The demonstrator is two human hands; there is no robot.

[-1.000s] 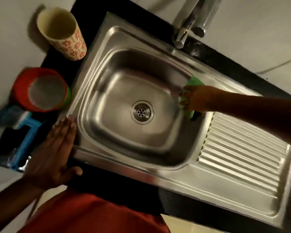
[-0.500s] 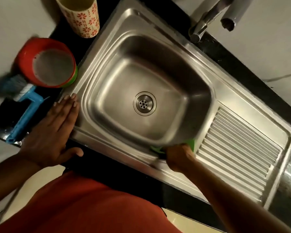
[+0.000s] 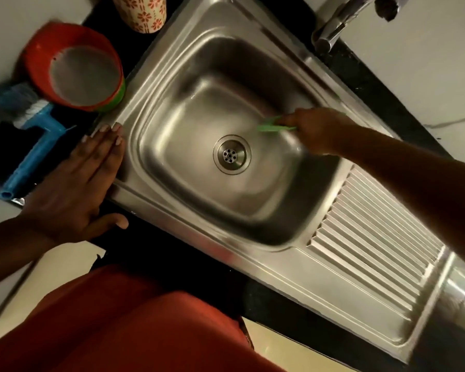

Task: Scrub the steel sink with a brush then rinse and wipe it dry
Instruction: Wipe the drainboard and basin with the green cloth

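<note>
Right hand (image 3: 313, 132) moved into sink (image 3: 156, 84) gripping green scrubber (image 3: 275, 126), left hand (image 3: 78, 183) flat

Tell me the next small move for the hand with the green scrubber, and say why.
Probably sweep the green scrubber down across the basin floor toward the drain. The right hand grips it against the far right wall, so the floor around the drain looks like the nearest patch to cover. The left hand rests flat on the sink rim, steadying.

Right hand (image 3: 316, 131) with green scrubber (image 3: 273, 126) inside steel sink (image 3: 156, 84) near drain (image 3: 232, 154); left hand (image 3: 78, 181) flat on rim.
</note>
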